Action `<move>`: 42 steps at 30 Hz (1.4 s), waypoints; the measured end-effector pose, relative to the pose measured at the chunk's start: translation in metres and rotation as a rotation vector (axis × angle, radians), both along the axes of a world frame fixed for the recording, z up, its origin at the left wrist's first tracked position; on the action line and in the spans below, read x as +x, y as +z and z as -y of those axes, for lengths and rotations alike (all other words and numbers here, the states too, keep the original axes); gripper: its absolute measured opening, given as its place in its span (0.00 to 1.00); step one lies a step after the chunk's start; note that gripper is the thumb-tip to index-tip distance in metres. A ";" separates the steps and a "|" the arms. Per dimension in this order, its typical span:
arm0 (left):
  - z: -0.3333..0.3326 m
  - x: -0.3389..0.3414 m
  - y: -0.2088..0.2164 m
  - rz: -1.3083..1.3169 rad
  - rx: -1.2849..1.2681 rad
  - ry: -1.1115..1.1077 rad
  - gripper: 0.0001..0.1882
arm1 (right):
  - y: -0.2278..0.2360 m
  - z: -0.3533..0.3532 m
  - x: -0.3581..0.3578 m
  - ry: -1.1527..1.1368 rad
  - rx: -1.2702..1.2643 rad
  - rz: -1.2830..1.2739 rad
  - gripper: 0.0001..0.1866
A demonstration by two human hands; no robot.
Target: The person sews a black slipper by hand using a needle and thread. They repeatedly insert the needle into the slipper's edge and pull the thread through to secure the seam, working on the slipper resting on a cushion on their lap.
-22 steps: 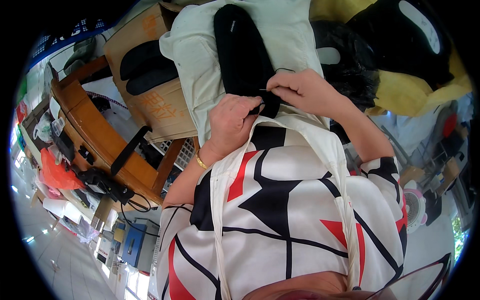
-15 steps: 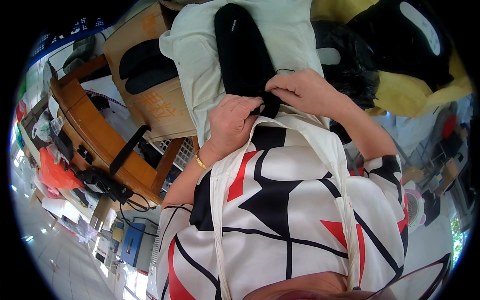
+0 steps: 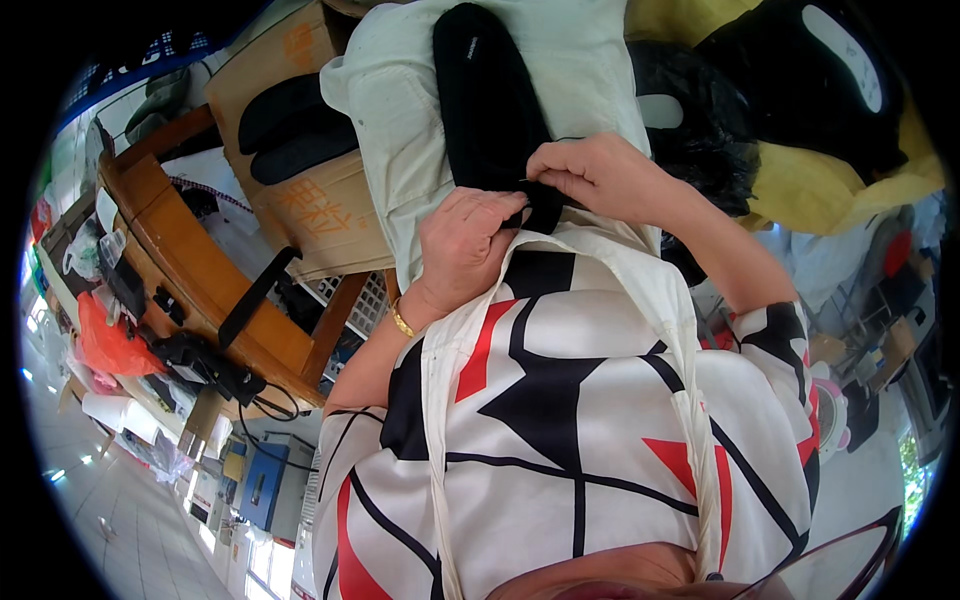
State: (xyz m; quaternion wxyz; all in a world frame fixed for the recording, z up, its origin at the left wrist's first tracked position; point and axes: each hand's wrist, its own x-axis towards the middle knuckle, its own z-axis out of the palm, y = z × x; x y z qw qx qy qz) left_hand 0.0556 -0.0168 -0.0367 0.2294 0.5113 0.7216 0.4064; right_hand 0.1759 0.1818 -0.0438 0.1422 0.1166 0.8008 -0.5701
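A long black slipper (image 3: 487, 100) lies lengthwise on the white cloth (image 3: 398, 130) over my lap, a small light label near its far end. At its near end my left hand (image 3: 465, 238) is closed, fingers bent tightly on the black fabric edge. My right hand (image 3: 600, 178) pinches a thin needle (image 3: 525, 180) between thumb and fingertips, just right of the left fingers and over the slipper. Dark thread shows behind the right hand's knuckles. The needle's tip is too small to make out against the black.
To the left, a pair of black slippers (image 3: 295, 130) rests on a cardboard box (image 3: 310, 245), beside a wooden table (image 3: 190, 265) with a red plastic bag (image 3: 108, 335). At the right, a black plastic bag (image 3: 700, 125) and black pieces with pale soles (image 3: 845, 55) lie on yellow material (image 3: 810, 190).
My right hand has shifted slightly left and up, and less of the needle shows. The thread loop behind it looks flatter. My left hand holds nearly the same place.
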 end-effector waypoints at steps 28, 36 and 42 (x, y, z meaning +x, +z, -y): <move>0.007 0.004 0.002 -0.220 0.031 0.024 0.16 | -0.005 0.018 -0.039 -0.234 -0.255 -0.058 0.09; 0.003 0.001 0.003 -0.059 -0.015 0.082 0.10 | 0.013 -0.061 -0.026 -0.490 -0.954 -0.461 0.10; -0.001 -0.002 0.001 0.000 -0.022 0.057 0.09 | 0.025 -0.038 -0.025 -0.764 -0.462 -0.472 0.08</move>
